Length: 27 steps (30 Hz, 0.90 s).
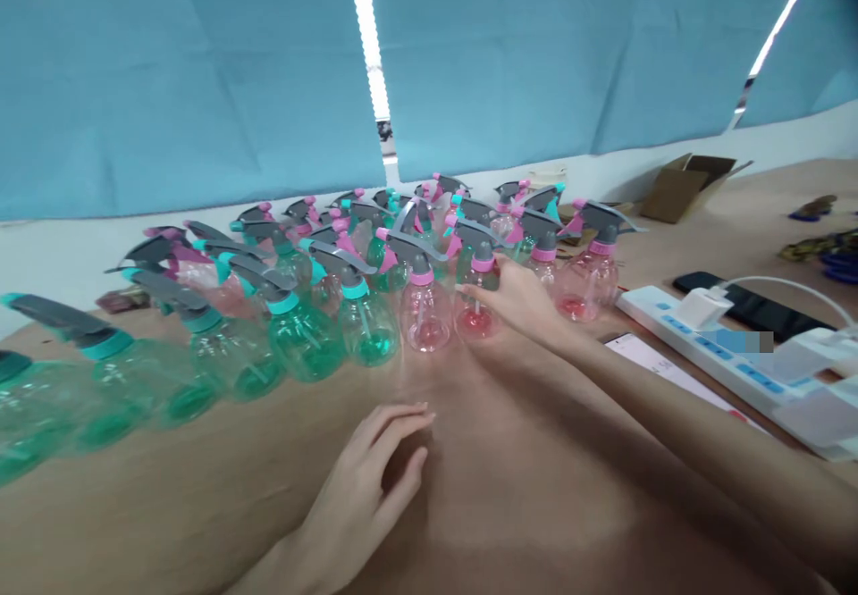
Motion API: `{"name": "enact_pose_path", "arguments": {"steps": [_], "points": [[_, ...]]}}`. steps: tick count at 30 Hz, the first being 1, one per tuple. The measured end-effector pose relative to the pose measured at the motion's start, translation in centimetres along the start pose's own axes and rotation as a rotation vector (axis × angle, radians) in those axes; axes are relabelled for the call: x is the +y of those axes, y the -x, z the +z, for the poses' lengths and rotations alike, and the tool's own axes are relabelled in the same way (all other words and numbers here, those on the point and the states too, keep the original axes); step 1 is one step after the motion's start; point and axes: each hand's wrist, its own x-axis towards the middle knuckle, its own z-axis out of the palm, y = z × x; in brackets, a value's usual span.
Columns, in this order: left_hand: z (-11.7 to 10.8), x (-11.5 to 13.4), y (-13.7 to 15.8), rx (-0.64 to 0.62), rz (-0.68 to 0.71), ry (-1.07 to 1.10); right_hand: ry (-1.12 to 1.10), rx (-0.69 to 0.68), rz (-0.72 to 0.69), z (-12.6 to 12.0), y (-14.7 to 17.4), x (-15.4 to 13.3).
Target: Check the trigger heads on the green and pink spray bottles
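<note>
Several small spray bottles stand in a crowd on the brown table point(509, 488), green ones point(301, 336) at the left and pink ones point(425, 314) toward the right, all with grey triggers. My right hand point(519, 296) reaches forward and wraps its fingers around a pink spray bottle point(477, 309) in the front row. My left hand point(365, 488) lies flat on the table in front of the bottles, fingers apart, holding nothing.
A white power strip point(710, 345) with a plugged charger runs along the right side, beside a black phone point(757, 309) and a second phone point(643, 354). An open cardboard box point(684, 186) sits at the back right. Blue curtains hang behind the table.
</note>
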Motion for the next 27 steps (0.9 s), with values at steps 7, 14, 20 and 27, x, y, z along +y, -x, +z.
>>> {"name": "enact_pose_path", "arguments": {"steps": [7, 14, 20, 27], "points": [[1.4, 0.8, -2.5, 0.075, -0.046, 0.145, 0.015, 0.004, -0.010, -0.6, 1.6, 0.1], [3.6, 1.1, -4.6, 0.140, -0.118, 0.282, 0.027, 0.018, -0.026, -1.9, 5.8, -0.1], [4.0, 1.8, -4.1, 0.177, -0.087, 0.390, -0.025, -0.025, -0.049, -3.5, 9.1, -2.2], [3.5, 2.3, -2.4, 0.175, -0.070, 0.354, -0.106, -0.123, -0.182, -4.2, 11.6, -5.4]]}}
